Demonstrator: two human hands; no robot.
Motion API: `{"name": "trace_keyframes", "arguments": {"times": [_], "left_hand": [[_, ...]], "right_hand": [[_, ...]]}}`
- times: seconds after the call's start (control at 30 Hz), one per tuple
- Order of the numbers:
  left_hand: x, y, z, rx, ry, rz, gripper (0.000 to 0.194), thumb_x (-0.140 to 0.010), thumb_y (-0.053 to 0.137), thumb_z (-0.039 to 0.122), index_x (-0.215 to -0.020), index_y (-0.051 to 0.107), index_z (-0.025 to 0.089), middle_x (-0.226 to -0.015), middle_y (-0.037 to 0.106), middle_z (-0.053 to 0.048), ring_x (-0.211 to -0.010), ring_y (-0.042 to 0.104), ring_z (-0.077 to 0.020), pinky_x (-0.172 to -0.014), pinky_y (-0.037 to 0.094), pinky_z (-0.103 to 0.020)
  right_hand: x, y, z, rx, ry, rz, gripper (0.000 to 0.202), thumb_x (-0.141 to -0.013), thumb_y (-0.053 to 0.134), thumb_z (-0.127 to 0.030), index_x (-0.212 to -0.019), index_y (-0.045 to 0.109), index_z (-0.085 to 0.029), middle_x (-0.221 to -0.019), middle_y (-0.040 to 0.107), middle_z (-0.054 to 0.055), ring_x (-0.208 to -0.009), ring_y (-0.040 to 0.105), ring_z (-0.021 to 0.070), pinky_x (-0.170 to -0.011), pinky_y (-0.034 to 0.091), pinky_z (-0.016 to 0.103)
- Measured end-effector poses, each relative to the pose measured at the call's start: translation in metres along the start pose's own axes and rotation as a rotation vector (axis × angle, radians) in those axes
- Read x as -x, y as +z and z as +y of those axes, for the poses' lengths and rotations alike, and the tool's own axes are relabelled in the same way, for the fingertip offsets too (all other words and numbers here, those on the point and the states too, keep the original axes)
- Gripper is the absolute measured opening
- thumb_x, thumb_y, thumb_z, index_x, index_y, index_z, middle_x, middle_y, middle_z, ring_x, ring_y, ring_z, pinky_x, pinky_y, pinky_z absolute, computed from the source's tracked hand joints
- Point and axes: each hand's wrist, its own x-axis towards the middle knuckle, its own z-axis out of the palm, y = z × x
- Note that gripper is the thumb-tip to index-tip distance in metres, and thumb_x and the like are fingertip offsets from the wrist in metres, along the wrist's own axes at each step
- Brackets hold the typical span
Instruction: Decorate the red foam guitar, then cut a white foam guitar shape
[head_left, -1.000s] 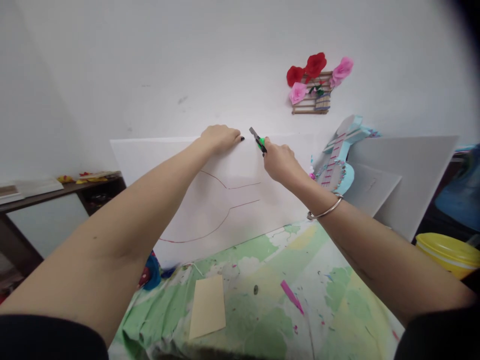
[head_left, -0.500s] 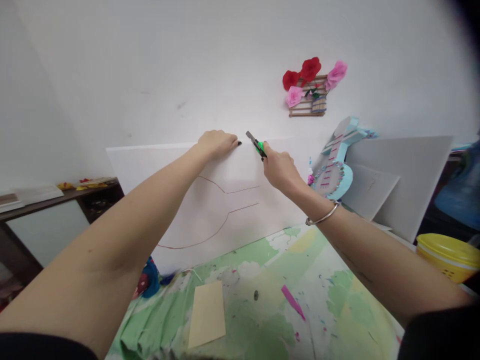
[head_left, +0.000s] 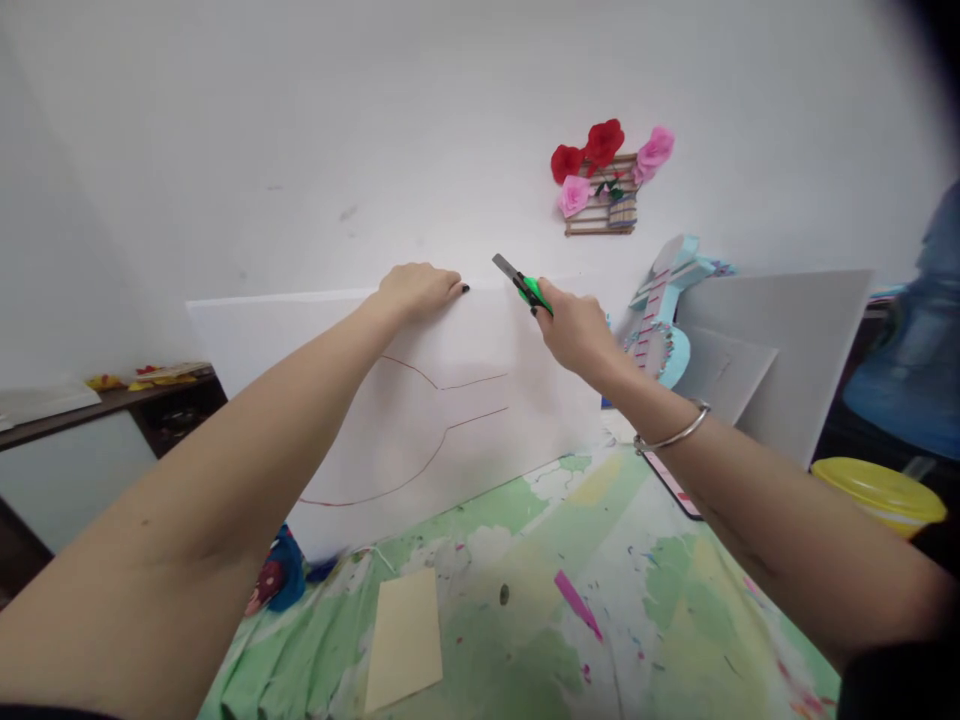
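Note:
A large white board (head_left: 480, 450) stands upright on the table against the wall, with curved and straight reddish lines drawn on its face. My left hand (head_left: 421, 292) grips the board's top edge, fingers closed over it. To its right, my right hand (head_left: 577, 325) is closed around a green and black utility knife (head_left: 534, 291). The knife's blade is out and points up and left, just above the board's top edge. A silver bangle circles my right wrist.
Green and white cloth (head_left: 517, 640) covers the table, bearing a cream card (head_left: 405, 640), a magenta strip (head_left: 578, 605) and scraps. A blue paper guitar (head_left: 664, 310) and grey boards (head_left: 795, 350) lean at right, near a yellow-lidded tub (head_left: 877, 487). Paper flowers (head_left: 604, 143) hang above.
My right hand and the knife have moved slightly right, farther from my left hand, which still holds the top edge. The whole view has shifted a little.

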Motion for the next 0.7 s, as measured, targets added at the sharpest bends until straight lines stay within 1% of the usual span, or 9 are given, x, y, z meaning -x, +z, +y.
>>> {"name": "trace_keyframes", "arguments": {"times": [0.07,0.13,0.2,0.27,0.33,0.4,0.53,0.63,0.7], "left_hand": [[0.000,0.000,0.000,0.010,0.000,-0.007,0.054,-0.090,0.017,0.052,-0.102,0.062,0.026,-0.093,0.065,-0.011,-0.085,0.061,-0.0278,-0.070,0.042,-0.036],[0.001,-0.001,0.000,0.021,-0.003,-0.016,0.054,-0.090,0.017,0.052,-0.102,0.062,0.026,-0.095,0.066,-0.011,-0.086,0.061,-0.0274,-0.071,0.043,-0.036],[0.002,-0.002,0.000,0.030,-0.010,-0.024,0.053,-0.090,0.017,0.053,-0.102,0.062,0.027,-0.097,0.067,-0.011,-0.087,0.061,-0.0265,-0.073,0.043,-0.035],[0.002,-0.002,0.001,0.038,-0.017,-0.029,0.053,-0.090,0.018,0.054,-0.102,0.062,0.027,-0.099,0.067,-0.010,-0.088,0.061,-0.0259,-0.075,0.043,-0.035],[0.002,-0.003,0.002,0.048,-0.025,-0.034,0.053,-0.089,0.019,0.055,-0.100,0.063,0.027,-0.101,0.067,-0.010,-0.090,0.061,-0.0259,-0.077,0.042,-0.035],[0.002,-0.003,0.002,0.059,-0.040,-0.041,0.053,-0.088,0.020,0.055,-0.098,0.063,0.026,-0.101,0.067,-0.010,-0.091,0.061,-0.0265,-0.078,0.043,-0.035],[-0.002,-0.002,0.001,0.088,-0.077,-0.066,0.051,-0.085,0.024,0.054,-0.096,0.064,0.023,-0.103,0.067,-0.009,-0.091,0.060,-0.0272,-0.078,0.044,-0.036],[-0.006,-0.002,0.001,0.109,-0.098,-0.083,0.051,-0.084,0.026,0.054,-0.097,0.064,0.023,-0.105,0.066,-0.009,-0.092,0.060,-0.0269,-0.077,0.045,-0.036],[-0.009,-0.003,0.003,0.116,-0.116,-0.090,0.050,-0.083,0.027,0.054,-0.096,0.064,0.023,-0.106,0.066,-0.010,-0.092,0.060,-0.0273,-0.078,0.046,-0.037]], "right_hand": [[0.018,0.010,0.003,-0.027,0.072,-0.028,0.033,-0.095,0.035,-0.027,-0.123,0.050,-0.018,-0.092,0.069,0.014,-0.083,0.063,0.0287,-0.069,0.039,0.033],[0.039,0.020,0.003,-0.075,0.128,-0.094,0.033,-0.096,0.033,-0.028,-0.122,0.049,-0.017,-0.088,0.069,0.013,-0.078,0.064,0.0277,-0.066,0.039,0.033],[0.061,0.030,0.002,-0.124,0.147,-0.161,0.036,-0.097,0.032,-0.027,-0.129,0.043,-0.016,-0.084,0.070,0.013,-0.071,0.065,0.0267,-0.063,0.039,0.032],[0.080,0.037,0.000,-0.127,0.144,-0.193,0.039,-0.097,0.031,-0.027,-0.133,0.039,-0.015,-0.083,0.070,0.013,-0.072,0.065,0.0272,-0.062,0.039,0.032],[0.093,0.043,-0.001,-0.100,0.136,-0.217,0.040,-0.097,0.031,-0.026,-0.134,0.038,-0.014,-0.085,0.070,0.014,-0.075,0.066,0.0283,-0.062,0.039,0.032],[0.098,0.048,-0.001,-0.073,0.140,-0.258,0.039,-0.097,0.032,-0.026,-0.133,0.039,-0.015,-0.086,0.069,0.014,-0.077,0.066,0.0288,-0.063,0.039,0.033],[0.101,0.056,0.001,-0.053,0.158,-0.322,0.035,-0.097,0.033,-0.025,-0.130,0.040,-0.015,-0.086,0.069,0.013,-0.077,0.066,0.0283,-0.064,0.038,0.032],[0.100,0.057,0.002,-0.066,0.143,-0.310,0.033,-0.097,0.033,-0.024,-0.128,0.040,-0.014,-0.086,0.068,0.013,-0.076,0.065,0.0281,-0.064,0.037,0.031],[0.096,0.052,0.001,-0.097,0.127,-0.276,0.030,-0.097,0.032,-0.022,-0.125,0.041,-0.014,-0.086,0.068,0.013,-0.075,0.064,0.0276,-0.064,0.037,0.031]]}}
